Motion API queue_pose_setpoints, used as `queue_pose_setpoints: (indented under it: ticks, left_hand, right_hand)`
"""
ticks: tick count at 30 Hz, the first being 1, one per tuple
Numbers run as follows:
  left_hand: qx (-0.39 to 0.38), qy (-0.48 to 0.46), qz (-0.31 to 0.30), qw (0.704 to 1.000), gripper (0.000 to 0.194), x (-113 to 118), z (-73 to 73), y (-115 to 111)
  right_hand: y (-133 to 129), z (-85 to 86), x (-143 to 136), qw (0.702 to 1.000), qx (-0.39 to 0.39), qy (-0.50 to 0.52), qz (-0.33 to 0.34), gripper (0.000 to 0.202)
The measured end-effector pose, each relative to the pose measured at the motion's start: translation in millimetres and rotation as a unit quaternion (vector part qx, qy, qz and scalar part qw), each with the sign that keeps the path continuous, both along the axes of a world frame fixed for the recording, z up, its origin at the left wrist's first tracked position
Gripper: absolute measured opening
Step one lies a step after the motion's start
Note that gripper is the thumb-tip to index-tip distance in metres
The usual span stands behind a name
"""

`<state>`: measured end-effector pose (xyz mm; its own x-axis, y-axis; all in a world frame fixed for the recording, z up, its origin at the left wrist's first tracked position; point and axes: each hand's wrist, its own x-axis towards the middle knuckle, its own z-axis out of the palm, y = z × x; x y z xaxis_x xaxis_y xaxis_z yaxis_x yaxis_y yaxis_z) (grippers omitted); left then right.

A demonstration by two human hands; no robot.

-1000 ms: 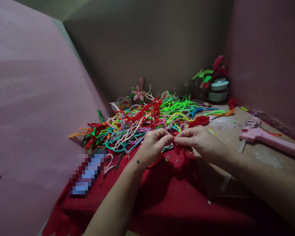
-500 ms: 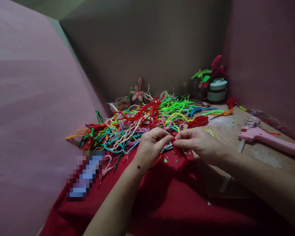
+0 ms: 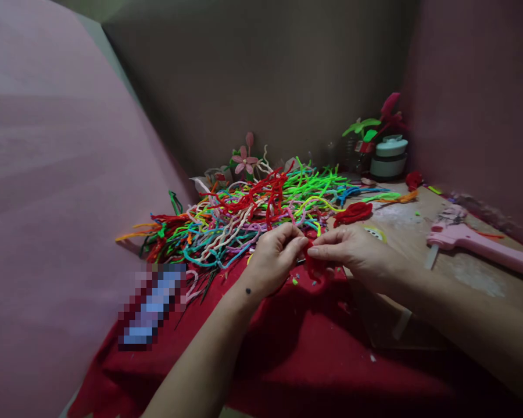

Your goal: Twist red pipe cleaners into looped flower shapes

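My left hand (image 3: 273, 258) and my right hand (image 3: 353, 252) meet over the red cloth, thumbs and forefingers pinched close together. Between them is a red fuzzy pipe cleaner piece (image 3: 314, 267), part of it hanging below my fingertips. Its exact shape is hidden by the fingers. Just behind my hands spreads a tangled pile of colourful pipe cleaners (image 3: 239, 223). A red pipe cleaner bundle (image 3: 353, 213) lies beyond my right hand, on the board.
A pink glue gun (image 3: 475, 239) rests on the wooden board (image 3: 392, 223) at right. Farther back are a pale green lidded jar (image 3: 389, 159), green fuzzy leaves (image 3: 361, 126) and a pink fuzzy flower (image 3: 244, 161). Red cloth (image 3: 287, 360) covers the front. A blurred-out patch (image 3: 152, 307) lies left.
Scissors that showed under my left hand are now almost wholly covered. Both hands stay together on the red piece, with only a slight shift, and the view has tilted slightly.
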<state>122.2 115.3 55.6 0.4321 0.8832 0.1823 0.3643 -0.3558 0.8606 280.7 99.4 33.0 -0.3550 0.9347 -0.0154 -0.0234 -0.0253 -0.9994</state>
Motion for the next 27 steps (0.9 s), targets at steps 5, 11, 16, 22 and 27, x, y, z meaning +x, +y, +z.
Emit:
queue_pose_setpoints:
  ticks: [5,11,16,22,27]
  left_hand:
    - [0.147,0.051,0.005,0.988,0.014,1,-7.8,1]
    - [0.032,-0.034,0.014,0.999,0.017,4,-6.2,3]
    - [-0.181,-0.112,-0.041,0.976,0.023,3,-1.9,3]
    - [-0.247,-0.141,-0.038,0.958,0.025,4,-2.8,3]
    - [-0.248,-0.165,-0.065,0.952,0.031,7,-10.2,4]
  right_hand:
    - [-1,2.0,0,0.999,-0.027,0.001,0.031,0.022]
    - [0,-5.7,-3,0.997,-0.043,0.067,-0.014,0.013]
    - [5,-11.1,0,0.991,-0.060,0.102,-0.061,0.015]
    - [7,-15.4,-1,0.984,-0.041,0.159,-0.062,0.020]
    - [7,-15.4,-6,0.971,-0.067,0.228,-0.006,0.017]
